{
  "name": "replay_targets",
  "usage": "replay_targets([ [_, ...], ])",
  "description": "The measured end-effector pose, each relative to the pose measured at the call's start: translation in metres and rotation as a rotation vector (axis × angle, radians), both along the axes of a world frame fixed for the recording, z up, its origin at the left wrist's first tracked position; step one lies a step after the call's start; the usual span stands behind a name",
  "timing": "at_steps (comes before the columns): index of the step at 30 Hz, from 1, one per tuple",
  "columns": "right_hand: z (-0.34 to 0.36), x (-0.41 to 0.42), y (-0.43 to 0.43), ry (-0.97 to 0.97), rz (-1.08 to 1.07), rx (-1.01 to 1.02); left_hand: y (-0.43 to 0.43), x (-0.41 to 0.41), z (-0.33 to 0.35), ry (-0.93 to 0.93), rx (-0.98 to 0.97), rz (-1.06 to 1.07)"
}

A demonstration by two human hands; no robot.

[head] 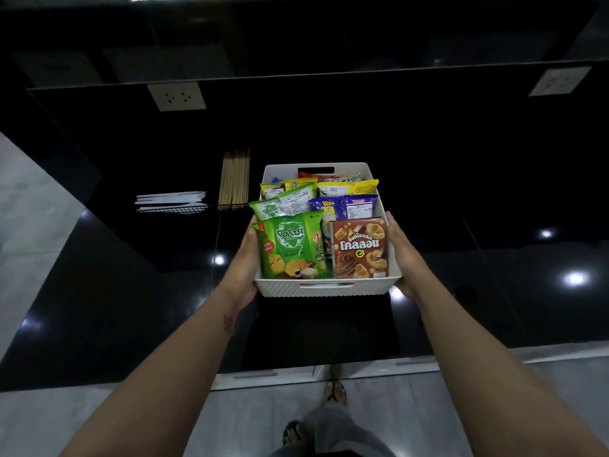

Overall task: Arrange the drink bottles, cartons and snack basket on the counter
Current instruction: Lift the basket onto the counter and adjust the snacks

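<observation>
The person stands in front of the glossy black tabletop (131, 291) and holds a white ribbed plastic basket (326, 289) with both arms stretched forward. The left hand (246, 262) grips the left wall of the basket with the thumb up near the rim. The right hand (404, 255) grips the right wall in the same way, so the basket is clasped between the two hands. The basket is over the middle of the tabletop, a little beyond the near edge; I cannot tell if its bottom touches the surface.

Inside it the snacks stand in rows. A green chip bag (291, 249) is at the near left, and a brown chocolate snack box (361, 247) is just beside it at the near right. Behind them are more bags in green, purple, yellow and red (their labels are too small to read).

To the far left of the basket lies a bundle of pale wooden sticks (234, 178), and further left a stack of flat white packets (171, 199). A white wall socket (176, 95) sits on the dark back wall.
</observation>
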State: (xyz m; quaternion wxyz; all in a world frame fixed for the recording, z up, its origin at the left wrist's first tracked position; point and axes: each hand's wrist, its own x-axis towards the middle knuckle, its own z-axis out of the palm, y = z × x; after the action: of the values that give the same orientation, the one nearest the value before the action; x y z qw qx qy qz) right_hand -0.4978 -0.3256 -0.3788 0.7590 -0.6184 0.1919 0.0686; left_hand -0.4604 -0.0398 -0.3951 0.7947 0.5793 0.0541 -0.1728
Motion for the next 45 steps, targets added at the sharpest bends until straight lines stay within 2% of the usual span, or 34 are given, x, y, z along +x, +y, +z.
replay_targets([
  [9, 0.017, -0.016, 0.010, -0.057, -0.017, -0.011, 0.009, -0.007, 0.019, -0.001, 0.048, 0.039],
  [16, 0.050, -0.027, 0.015, -0.130, -0.046, -0.024, 0.013, -0.016, 0.063, -0.032, 0.025, 0.078],
  [26, 0.137, -0.052, 0.029, -0.221, -0.034, -0.055, 0.010, -0.061, 0.160, -0.115, 0.045, 0.159],
  [30, 0.175, -0.062, 0.029, -0.261, 0.000, -0.047, 0.009, -0.084, 0.199, -0.089, 0.049, 0.214],
  [34, 0.213, -0.064, 0.033, -0.216, -0.027, -0.009, 0.017, -0.097, 0.232, -0.053, 0.021, 0.212],
  [40, 0.265, -0.061, 0.053, -0.171, 0.059, 0.063, 0.042, -0.107, 0.281, -0.071, -0.013, 0.261],
  [45, 0.305, -0.051, 0.077, -0.184, 0.041, 0.047, 0.069, -0.103, 0.322, -0.096, -0.016, 0.337],
])
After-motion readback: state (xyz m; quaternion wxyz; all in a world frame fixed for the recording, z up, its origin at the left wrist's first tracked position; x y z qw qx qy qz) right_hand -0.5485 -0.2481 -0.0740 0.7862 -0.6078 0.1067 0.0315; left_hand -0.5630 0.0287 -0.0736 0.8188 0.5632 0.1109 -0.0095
